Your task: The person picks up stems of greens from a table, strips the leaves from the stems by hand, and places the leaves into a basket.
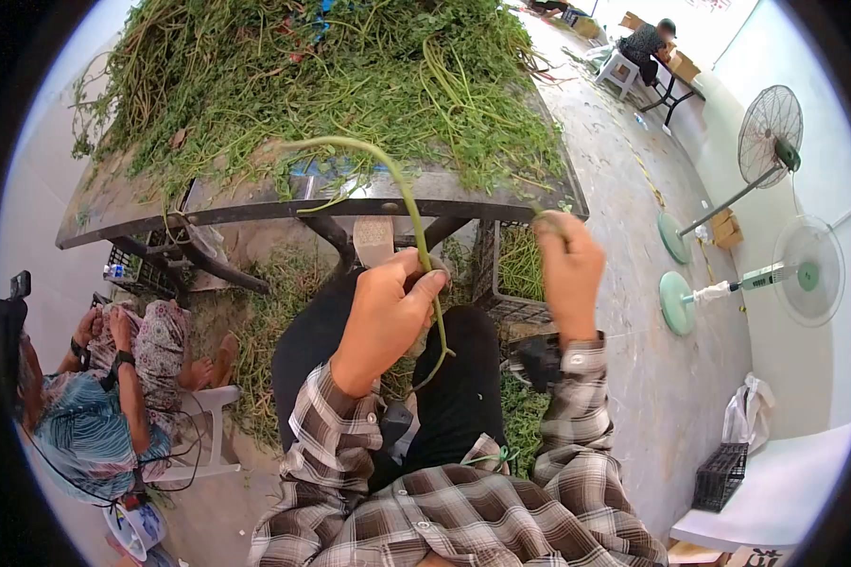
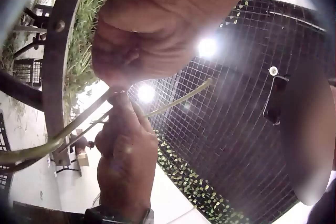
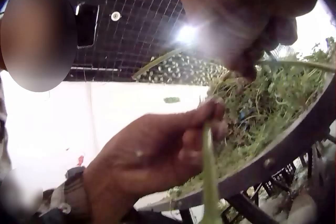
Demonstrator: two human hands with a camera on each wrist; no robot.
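I've got left hand [image 1: 388,317] raised mid-scene, pinching a long curved green stem [image 1: 409,198]; right hand [image 1: 572,269] upright on the right, gripping a thinner green stalk [image 3: 157,65]

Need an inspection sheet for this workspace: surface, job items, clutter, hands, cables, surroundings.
Surface: table, mostly covered by a leafy heap; front strip partly bare.
Job items: long stem, curved; thin stem.
Clutter: loose greens on the floor below; crate of stems under the table's edge.
Hands: left hand pinches the long stem; right hand, blurred, seems to pinch the thin stem.
Cables: black cable beside the seated person at left.
Surroundings: two fans at right; another person seated farther back.
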